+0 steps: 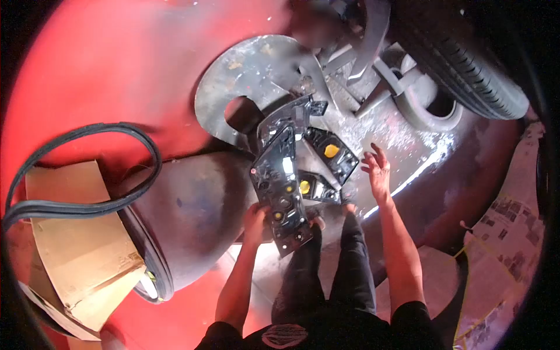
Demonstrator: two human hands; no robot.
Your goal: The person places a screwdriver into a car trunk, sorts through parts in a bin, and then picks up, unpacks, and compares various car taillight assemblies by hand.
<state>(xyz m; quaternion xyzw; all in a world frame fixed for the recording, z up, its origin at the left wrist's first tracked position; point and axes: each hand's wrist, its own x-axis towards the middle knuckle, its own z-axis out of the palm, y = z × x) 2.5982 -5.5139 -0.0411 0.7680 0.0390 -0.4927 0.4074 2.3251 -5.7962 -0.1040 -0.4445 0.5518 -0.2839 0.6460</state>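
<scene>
My left hand (255, 223) is closed on the lower left edge of a long black moulded plastic car part (280, 186) that has small fittings and a few yellow spots. I hold it tilted in front of my legs. My right hand (378, 172) is raised to the right with its fingers spread and nothing in it. Between the hands, beyond the held part, lies another black plastic car part (344, 160) with round yellow patches. A dark curved piece (286, 116) shows behind the top of the held part; whether they are joined I cannot tell.
A grey disc with a hole (213, 93) lies ahead, near metal stand legs (379, 96) and a tyre (466, 64). On the left are a big grey drum-like object (192, 210), a cardboard box (76, 233) and a black rubber strip (81, 207). Paper-covered surfaces (501, 245) stand right.
</scene>
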